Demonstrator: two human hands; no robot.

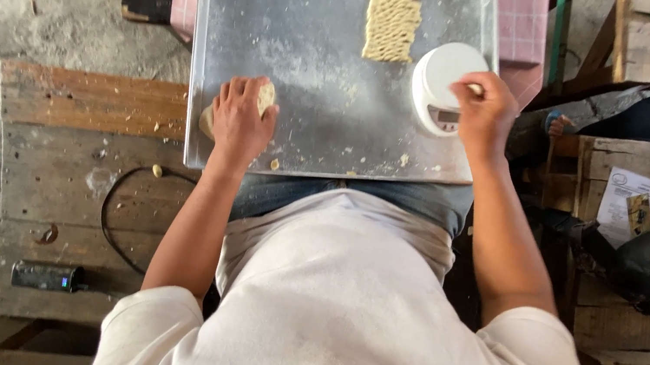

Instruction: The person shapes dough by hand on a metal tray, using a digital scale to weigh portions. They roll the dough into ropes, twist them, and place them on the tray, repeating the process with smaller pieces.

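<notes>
Two hands on tray point(316, 75): left hand point(241, 117) cupped over dough lump point(266, 96) at 7 o'clock; right hand point(484, 112) pinching dough bit point(475, 88) over scale point(442, 86), 3 o'clock. Noodle strips point(393, 9) at 12.

I see a pale lump of dough point(265, 99) lying at the near left edge of the metal tray point(314, 40), mostly covered by my left hand point(241, 117). A small bit of dough point(475, 88) sits pinched in my right hand point(484, 112), just over the round white scale point(439, 87) at the tray's right edge.
</notes>
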